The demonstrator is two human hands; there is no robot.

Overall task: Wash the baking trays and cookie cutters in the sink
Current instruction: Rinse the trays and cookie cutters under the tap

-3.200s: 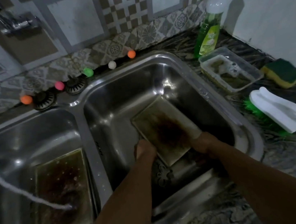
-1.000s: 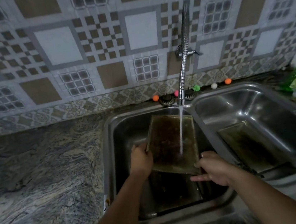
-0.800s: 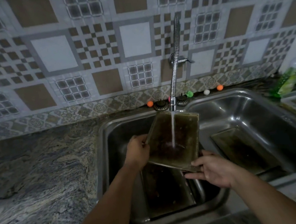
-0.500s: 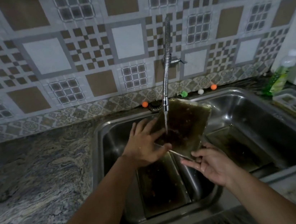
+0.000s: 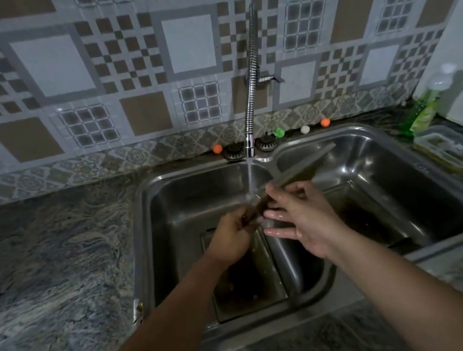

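A baking tray [image 5: 298, 174] is held edge-on under the tap stream [image 5: 249, 177], gripped by the left hand [image 5: 233, 234]; the right hand [image 5: 298, 219] is spread flat against it. Rinsing is underway; scrubbing is probably needed next

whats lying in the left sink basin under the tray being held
Another dirty baking tray lies flat on the floor of the left basin. The left hand and forearm cover its upper part, so anything lying there cannot be seen.

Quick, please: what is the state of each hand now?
Left hand: grips the lower end of the dirty rectangular metal baking tray.
Right hand: open, wet fingers straight against the tray.
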